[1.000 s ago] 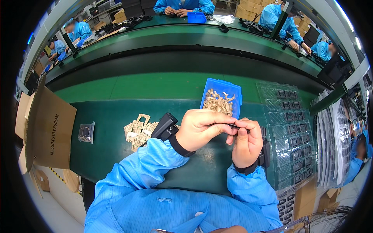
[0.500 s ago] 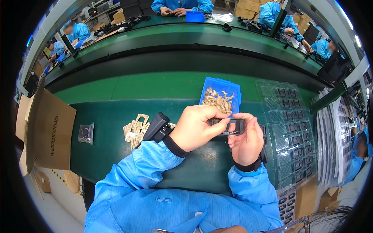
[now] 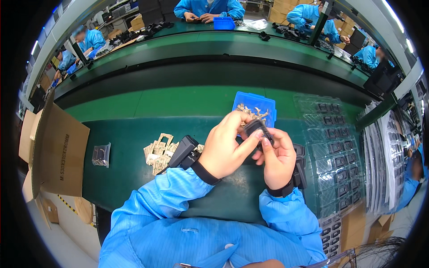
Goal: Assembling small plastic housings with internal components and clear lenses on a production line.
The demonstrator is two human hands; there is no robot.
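Part: I see a black rectangular part [image 3: 254,126], tilted above the surface [image 3: 239,194] | grip: left hand [image 3: 225,146] and right hand [image 3: 279,164] both pinching it | handling: probably light, stiff, slick; I'd hold its rim

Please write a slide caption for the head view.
Left hand and right hand hold a black part near a blue bin.

Carton [image 3: 67,152] far left, strips [image 3: 261,113] in bin [image 3: 254,99] beyond frame [image 3: 253,127], trays [image 3: 314,134] at right
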